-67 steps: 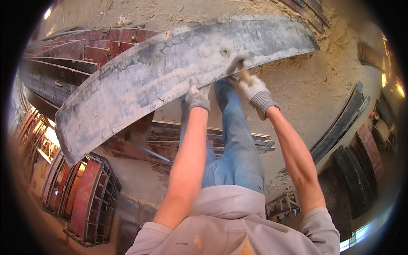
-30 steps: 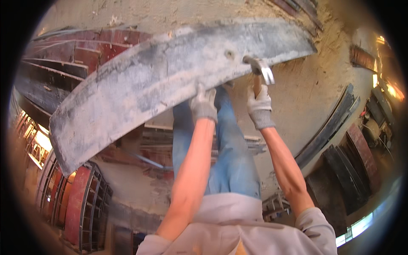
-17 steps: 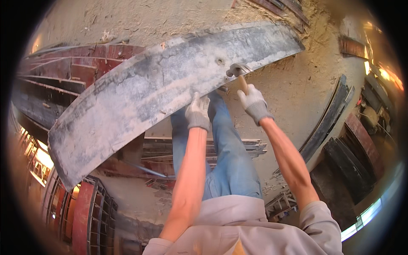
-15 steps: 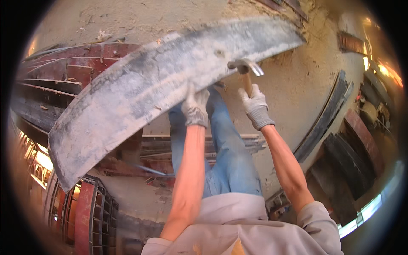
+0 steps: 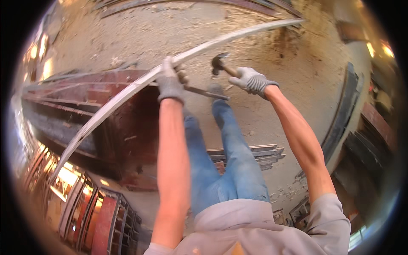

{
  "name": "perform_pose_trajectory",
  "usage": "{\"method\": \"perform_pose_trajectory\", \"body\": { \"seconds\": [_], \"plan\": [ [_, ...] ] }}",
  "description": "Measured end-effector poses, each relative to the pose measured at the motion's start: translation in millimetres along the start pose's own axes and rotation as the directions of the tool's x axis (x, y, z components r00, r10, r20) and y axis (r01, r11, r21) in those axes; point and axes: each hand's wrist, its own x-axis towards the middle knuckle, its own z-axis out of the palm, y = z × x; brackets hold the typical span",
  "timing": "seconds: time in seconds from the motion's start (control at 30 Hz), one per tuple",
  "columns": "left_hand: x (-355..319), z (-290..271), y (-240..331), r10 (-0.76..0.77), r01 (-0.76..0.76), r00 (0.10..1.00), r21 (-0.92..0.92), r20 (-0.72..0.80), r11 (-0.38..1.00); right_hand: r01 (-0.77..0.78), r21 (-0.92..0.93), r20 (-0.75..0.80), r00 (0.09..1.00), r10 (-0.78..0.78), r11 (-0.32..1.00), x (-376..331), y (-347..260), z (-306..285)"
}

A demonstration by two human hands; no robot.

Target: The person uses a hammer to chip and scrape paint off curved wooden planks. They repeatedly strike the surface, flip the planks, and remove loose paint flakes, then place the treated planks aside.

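A long curved panel (image 5: 221, 39) stands edge-on, its pale rim arcing from the far right down to the lower left. My left hand (image 5: 171, 80), in a grey-white knit glove, is closed on the panel near its middle. A dark flat bar (image 5: 208, 92) juts rightward from beside that hand; whether my fingers hold it too is hidden. My right hand (image 5: 250, 80), gloved alike, is wrapped round the wooden handle of a claw hammer (image 5: 219, 63). The hammer's dark head is raised to the right of the panel, apart from it.
Dark red curved panels (image 5: 102, 91) are stacked at the left. Flat strips (image 5: 263, 156) lie on the floor beyond my legs. Black curved pieces (image 5: 342, 110) lie at the right. A ribbed frame (image 5: 121, 221) stands at the lower left. Debris litters the floor.
The curved panel has turned from showing its broad grey face to edge-on. My left hand has moved up and left with it. The hammer has shifted left, away from the panel's face.
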Motion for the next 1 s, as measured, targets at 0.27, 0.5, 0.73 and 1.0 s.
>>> {"method": "perform_pose_trajectory", "body": {
  "seconds": [0.27, 0.5, 0.73, 1.0],
  "plan": [
    [-13.4, -25.9, -113.9, -0.128, 0.046, 0.955, -0.293, -0.267, 0.955, -0.068, -0.032, -0.313, 0.948, 0.054, 0.997, -111.8, 34.9, 76.2],
    [-2.3, -89.9, -221.5, -0.061, 0.091, 0.996, -0.725, 0.068, 0.682, 0.093, 0.550, -0.071, 0.995, -0.064, 0.830, -131.6, -42.5, 73.0],
    [-32.3, -176.2, -230.8, -0.212, 0.026, 0.977, -0.977, -0.020, 0.212, -0.037, 0.191, 0.029, 0.999, 0.032, 0.981, -81.3, -131.1, 128.0],
    [-14.4, -192.1, -223.4, -0.181, 0.230, 0.967, -0.924, 0.181, 0.306, -0.077, 0.152, 0.405, 0.914, 0.009, 0.985, -64.2, -171.0, 155.3]
  ]
}}
